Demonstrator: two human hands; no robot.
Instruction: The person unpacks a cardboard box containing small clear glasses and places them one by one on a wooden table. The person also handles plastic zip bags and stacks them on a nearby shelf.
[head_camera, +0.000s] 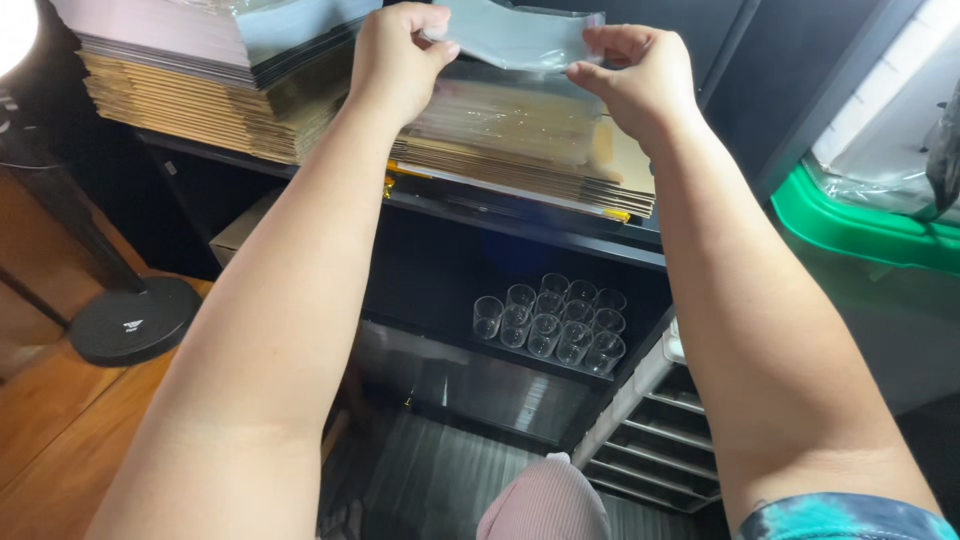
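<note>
We are in what looks like a small packing or craft workroom, likely inside a home. Tall stacks of flat gold cardboard sheets (190, 110) fill a dark metal shelf (520, 225), with a bundle of clear cellophane sleeves (510, 125) lying on a second pile. Below, we see a cluster of small clear plastic cups (550, 325). A green-lidded plastic storage bin (860, 225) stands to the right, and a black round-based lamp stand (130, 320) rests on a warm wooden floor (50, 440).

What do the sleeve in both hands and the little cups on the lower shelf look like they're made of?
Sleeve: thin clear plastic film, glossy; it flexes between left hand and right hand, and reflects light. Cups: clear and rigid, likely plastic, possibly glass; the shelf shows through them.
</note>
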